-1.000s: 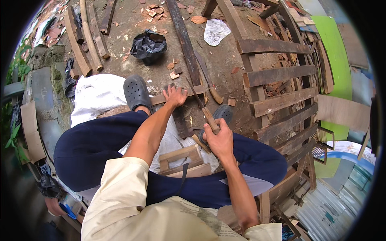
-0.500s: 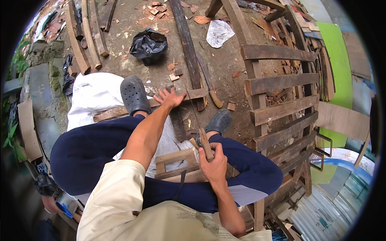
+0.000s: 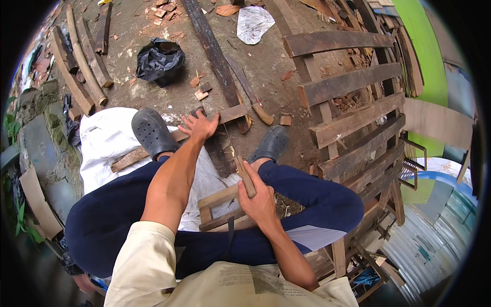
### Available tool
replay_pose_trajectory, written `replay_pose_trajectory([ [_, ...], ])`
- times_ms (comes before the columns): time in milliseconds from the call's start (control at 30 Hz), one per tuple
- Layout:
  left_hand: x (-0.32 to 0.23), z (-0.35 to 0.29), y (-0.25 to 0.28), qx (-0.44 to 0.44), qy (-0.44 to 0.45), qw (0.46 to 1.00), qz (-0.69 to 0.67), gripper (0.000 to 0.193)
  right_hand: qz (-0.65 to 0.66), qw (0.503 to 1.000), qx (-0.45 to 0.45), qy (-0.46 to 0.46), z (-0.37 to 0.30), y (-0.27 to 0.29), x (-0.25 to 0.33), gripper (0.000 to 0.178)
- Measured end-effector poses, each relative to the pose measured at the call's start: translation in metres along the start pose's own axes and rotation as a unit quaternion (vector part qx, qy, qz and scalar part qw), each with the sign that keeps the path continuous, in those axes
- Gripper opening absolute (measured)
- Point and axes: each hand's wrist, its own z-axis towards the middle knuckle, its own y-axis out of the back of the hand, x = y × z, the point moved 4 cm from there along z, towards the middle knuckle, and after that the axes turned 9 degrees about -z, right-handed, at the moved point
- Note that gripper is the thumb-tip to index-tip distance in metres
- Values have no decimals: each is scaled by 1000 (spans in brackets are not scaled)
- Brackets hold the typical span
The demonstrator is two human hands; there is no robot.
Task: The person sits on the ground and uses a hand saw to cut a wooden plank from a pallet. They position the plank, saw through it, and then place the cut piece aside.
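Observation:
My left hand (image 3: pixel 200 126) presses down on a narrow wooden strip (image 3: pixel 232 113), its fingers spread over it. The strip lies aslant, under my left clog (image 3: pixel 150 130) and with its right end across a long dark beam (image 3: pixel 209 48). In my right hand (image 3: pixel 257 198) is a handsaw (image 3: pixel 245 177), gripped by its wooden handle. Its thin blade runs forward to the strip, just right of my left fingers; the blade's far end is hard to make out. Between my legs lies a small wooden frame (image 3: pixel 220 196), partly hidden by my trousers.
A machete (image 3: pixel 262 113) lies on the ground right of the beam. A black plastic bag (image 3: pixel 159 61) sits ahead, and white sacking (image 3: pixel 105 138) spreads at left. A slatted wooden frame (image 3: pixel 353 84) stands close on my right. My right clog (image 3: pixel 272 143) is near the saw.
The whole view has shifted, with ground objects now further left and higher. My right hand has moved a little with the saw. My left hand stays on the strip.

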Motion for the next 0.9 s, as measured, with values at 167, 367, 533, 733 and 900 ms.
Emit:
replay_pose_trajectory([
  [167,-6,-5,-1,1,-2,1000,12,101,36,999,-4,-26,-29,28,1,50],
  [367,-5,1,-7,-8,-2,1000,18,99,35,999,-3,-23,4,-1,-15,58],
  [533,-2,6,-5,-4,13,999,39,98,35,999,-19,-8,-37,22,-2,54],
  [733,1,17,-15,-36,0,998,44,97,-45,996,26,-68,17,-23,-21,59],
  [900,4,17,-8,-20,20,999,45,100,24,1000,-14,-10,-40,1,-15,63],
])
